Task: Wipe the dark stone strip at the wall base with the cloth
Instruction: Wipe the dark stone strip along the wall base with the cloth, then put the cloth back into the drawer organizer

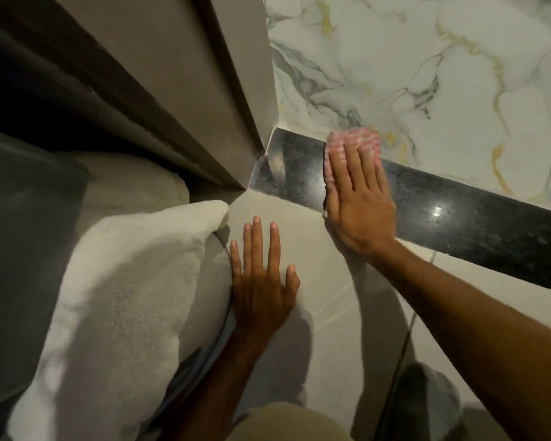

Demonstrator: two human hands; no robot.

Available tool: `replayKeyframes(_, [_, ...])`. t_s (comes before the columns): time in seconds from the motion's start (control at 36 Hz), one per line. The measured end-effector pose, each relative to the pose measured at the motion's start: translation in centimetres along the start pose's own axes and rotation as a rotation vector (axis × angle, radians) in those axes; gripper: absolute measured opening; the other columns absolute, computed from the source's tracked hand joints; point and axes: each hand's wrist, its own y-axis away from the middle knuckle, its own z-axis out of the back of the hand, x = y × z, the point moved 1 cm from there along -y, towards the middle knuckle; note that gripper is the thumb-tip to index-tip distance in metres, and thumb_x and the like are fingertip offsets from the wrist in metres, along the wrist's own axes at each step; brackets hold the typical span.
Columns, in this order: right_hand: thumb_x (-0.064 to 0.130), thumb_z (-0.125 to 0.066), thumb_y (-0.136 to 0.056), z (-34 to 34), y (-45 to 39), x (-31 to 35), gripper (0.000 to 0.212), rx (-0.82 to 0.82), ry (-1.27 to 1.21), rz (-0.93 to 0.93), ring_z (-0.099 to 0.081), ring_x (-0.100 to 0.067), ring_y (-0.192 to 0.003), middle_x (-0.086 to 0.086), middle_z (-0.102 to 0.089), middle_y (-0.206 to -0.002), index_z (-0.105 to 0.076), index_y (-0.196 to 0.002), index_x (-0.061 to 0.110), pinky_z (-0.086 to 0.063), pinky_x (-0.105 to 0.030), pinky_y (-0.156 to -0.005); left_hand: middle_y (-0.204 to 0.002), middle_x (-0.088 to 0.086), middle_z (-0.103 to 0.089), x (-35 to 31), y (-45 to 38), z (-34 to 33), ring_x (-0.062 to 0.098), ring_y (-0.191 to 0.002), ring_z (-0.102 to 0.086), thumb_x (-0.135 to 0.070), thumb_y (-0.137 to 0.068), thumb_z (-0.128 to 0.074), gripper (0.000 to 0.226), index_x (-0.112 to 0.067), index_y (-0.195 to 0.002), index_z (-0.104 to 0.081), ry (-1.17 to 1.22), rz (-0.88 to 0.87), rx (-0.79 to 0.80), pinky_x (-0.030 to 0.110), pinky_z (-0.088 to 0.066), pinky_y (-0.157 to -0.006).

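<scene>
The dark polished stone strip (458,218) runs along the base of the white marble wall (427,74), from the corner at centre down to the right edge. A pink and white checked cloth (353,140) lies flat against the strip near its left end. My right hand (358,205) presses flat on the cloth with fingers straight and together, covering most of it. My left hand (261,281) rests palm down on the pale floor tile (328,329), fingers spread, holding nothing.
A fluffy white rug or towel (115,297) lies bunched at the left, touching my left hand. A beige door frame or wall panel (185,74) meets the strip at the corner. My knee (287,421) shows at the bottom.
</scene>
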Motion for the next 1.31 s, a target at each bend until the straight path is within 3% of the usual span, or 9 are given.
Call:
replayKeyframes(0.06, [0.044,-0.016,-0.119,0.4,-3.3,2.3,0.069,-0.015,-0.047,-0.059,0.009,-0.030,-0.175,-0.014,0.009,-0.187,0.004,-0.178,0.013,-0.002,-0.052,-0.144,-0.181,0.019,-0.019,0.1,-0.8,0.6,0.037,-0.169,-0.018,-0.050,-0.108,-0.033,0.074,-0.014,-0.173,-0.027,0.036,-0.012,-0.037,0.063,-0.011,-0.137])
replayKeyframes(0.19, [0.047,-0.018,-0.120,-2.9,-2.1,4.9,0.069,0.056,-0.031,0.176,0.005,-0.033,-0.175,-0.012,0.005,-0.188,0.001,-0.178,0.017,0.002,-0.052,-0.144,-0.180,0.021,-0.021,0.3,0.3,0.3,0.037,-0.169,-0.018,-0.048,-0.110,-0.028,0.072,-0.011,-0.172,-0.029,0.012,-0.027,0.000,0.063,-0.012,-0.137])
replayKeyframes(0.31, [0.023,-0.039,-0.120,-3.4,4.1,3.8,0.063,0.036,-0.068,0.211,-0.005,-0.035,-0.175,-0.013,-0.008,-0.187,-0.013,-0.178,0.016,-0.003,-0.052,-0.144,-0.180,0.023,-0.021,0.4,0.3,0.9,0.039,-0.168,-0.019,-0.047,-0.111,-0.029,0.072,-0.009,-0.172,-0.028,-0.008,-0.029,0.018,0.065,-0.017,-0.135])
replayKeyframes(0.44, [-0.004,-0.055,-0.109,-0.7,11.9,2.4,0.078,0.150,-0.230,-0.023,-0.014,-0.036,-0.173,-0.013,-0.014,-0.186,-0.021,-0.176,0.014,-0.021,-0.046,-0.138,-0.182,0.022,-0.010,-1.6,0.6,4.2,0.039,-0.170,-0.011,-0.047,-0.112,-0.022,0.072,-0.009,-0.174,-0.019,-0.060,0.029,0.176,0.065,-0.013,-0.136])
replayKeyframes(0.58, [-0.001,-0.056,-0.108,6.3,16.4,1.8,0.076,0.447,-0.507,-0.350,-0.033,-0.036,-0.168,-0.008,-0.026,-0.185,-0.028,-0.175,0.022,-0.035,-0.050,-0.134,-0.182,0.022,-0.010,-4.5,2.3,12.2,0.040,-0.170,-0.008,-0.048,-0.113,-0.016,0.072,-0.008,-0.172,-0.025,-0.038,-0.052,0.289,0.063,-0.009,-0.137])
replayKeyframes(0.72, [0.009,-0.066,-0.109,17.8,20.7,4.4,0.070,0.236,-0.879,-0.558,-0.036,-0.028,-0.167,-0.001,-0.037,-0.180,-0.039,-0.171,0.026,-0.041,-0.053,-0.134,-0.178,0.024,-0.026,-6.7,4.7,24.8,0.042,-0.167,-0.023,-0.044,-0.113,-0.026,0.068,-0.007,-0.169,-0.035,0.041,-0.016,0.253,0.064,-0.019,-0.136])
replayKeyframes(0.81, [0.028,-0.050,-0.120,25.9,23.1,7.4,0.050,0.139,-1.019,-0.610,-0.038,-0.020,-0.167,0.001,-0.043,-0.178,-0.044,-0.169,0.023,-0.038,-0.053,-0.136,-0.178,0.021,-0.027,-6.9,7.2,33.7,0.039,-0.168,-0.022,-0.044,-0.115,-0.029,0.065,-0.009,-0.170,-0.033,0.054,0.097,0.282,0.060,-0.016,-0.137])
replayKeyframes(1.06, [0.021,-0.050,-0.120,45.3,31.3,17.9,0.048,0.167,-1.081,-0.431,-0.040,-0.016,-0.166,-0.001,-0.044,-0.176,-0.046,-0.167,0.015,-0.037,-0.045,-0.137,-0.173,0.020,-0.040,-3.6,15.7,56.5,0.039,-0.164,-0.033,-0.047,-0.115,-0.018,0.067,-0.010,-0.167,-0.041,0.141,-0.086,0.217,0.065,-0.032,-0.130])
replayKeyframes(1.31, [0.014,-0.049,-0.119,45.4,33.6,33.4,0.048,0.194,-1.105,-0.227,-0.040,-0.016,-0.166,-0.004,-0.043,-0.177,-0.045,-0.168,0.012,-0.035,-0.036,-0.138,-0.168,0.025,-0.047,11.2,15.6,59.8,0.041,-0.158,-0.042,-0.033,-0.118,-0.034,0.056,-0.001,-0.163,-0.043,0.056,0.007,0.010,0.062,-0.039,-0.127])
